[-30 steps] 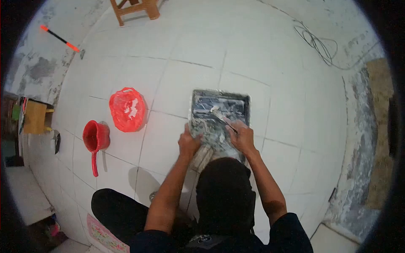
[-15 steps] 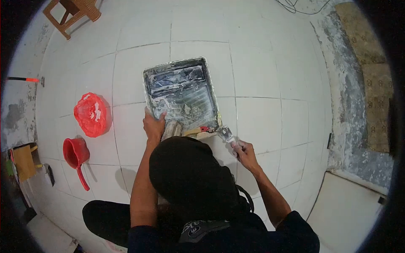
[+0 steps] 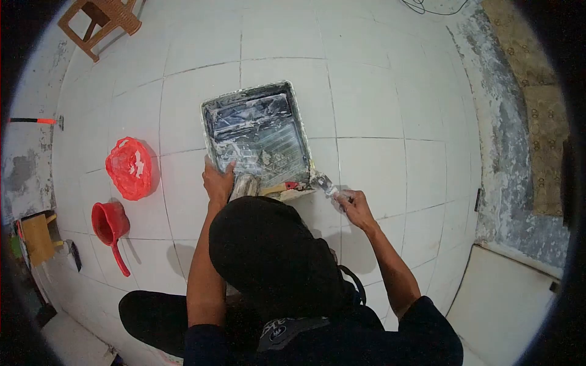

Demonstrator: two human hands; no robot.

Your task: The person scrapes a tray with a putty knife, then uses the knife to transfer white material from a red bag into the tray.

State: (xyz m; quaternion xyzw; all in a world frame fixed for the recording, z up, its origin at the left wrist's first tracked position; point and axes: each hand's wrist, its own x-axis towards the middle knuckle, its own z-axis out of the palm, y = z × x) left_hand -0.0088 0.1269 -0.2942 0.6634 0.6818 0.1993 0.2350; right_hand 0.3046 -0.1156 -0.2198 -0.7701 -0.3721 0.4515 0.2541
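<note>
A dark paint tray (image 3: 259, 131), streaked with white residue, lies on the tiled floor in front of my knee. My left hand (image 3: 218, 183) grips the tray's lower left edge, thumb over the rim. In my right hand (image 3: 354, 207) is a scraper (image 3: 323, 182) with a coated blade, which is at the tray's lower right corner. A brush with a wooden handle (image 3: 274, 189) and a red part lies at the tray's near edge. Beside my left hand is a greyish, crusted object (image 3: 245, 186), partly hidden by my knee.
To the left on the floor are a red plastic bag (image 3: 129, 168) and a red dipper (image 3: 110, 224) with its handle toward me. A brown stool (image 3: 104, 23) is at the top left. A cable (image 3: 430, 8) lies at the top right, and a pale panel (image 3: 500, 305) at the lower right.
The tray and my left hand sit slightly further left in view. The scraper blade has moved slightly left and up, along with my right hand, and remains by the tray's corner.
</note>
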